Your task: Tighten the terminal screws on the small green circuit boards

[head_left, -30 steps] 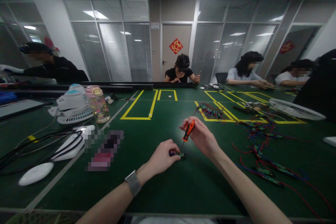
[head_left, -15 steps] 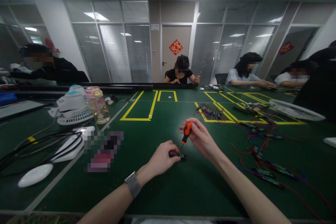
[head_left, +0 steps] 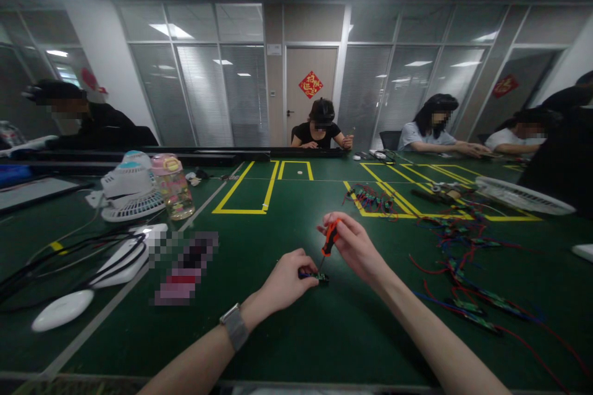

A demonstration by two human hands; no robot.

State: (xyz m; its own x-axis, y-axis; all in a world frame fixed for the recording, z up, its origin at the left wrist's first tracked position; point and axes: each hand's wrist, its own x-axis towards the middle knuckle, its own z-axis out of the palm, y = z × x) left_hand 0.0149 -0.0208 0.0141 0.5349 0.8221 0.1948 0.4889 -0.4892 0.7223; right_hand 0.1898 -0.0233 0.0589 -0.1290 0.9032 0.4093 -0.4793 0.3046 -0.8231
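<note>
A small green circuit board (head_left: 322,277) lies on the green table (head_left: 259,345), pinched at its left end by the fingers of my left hand (head_left: 290,276). Above it, my right hand (head_left: 354,244) grips an orange and black screwdriver (head_left: 330,237). The thin shaft points down and its tip is at the board; exact contact is too small to tell. A grey watch (head_left: 235,324) is on my left wrist.
Wired circuit boards (head_left: 466,305) are strewn at the right, with a bundle (head_left: 370,199) farther back. At the left are a bottle (head_left: 173,188), a white fan (head_left: 132,188), cables and a white mouse (head_left: 63,310). Several people sit around the table.
The screwdriver handle has turned and shifted slightly in my right hand, whose fingers have moved a little. My left hand and the board have stayed in place.
</note>
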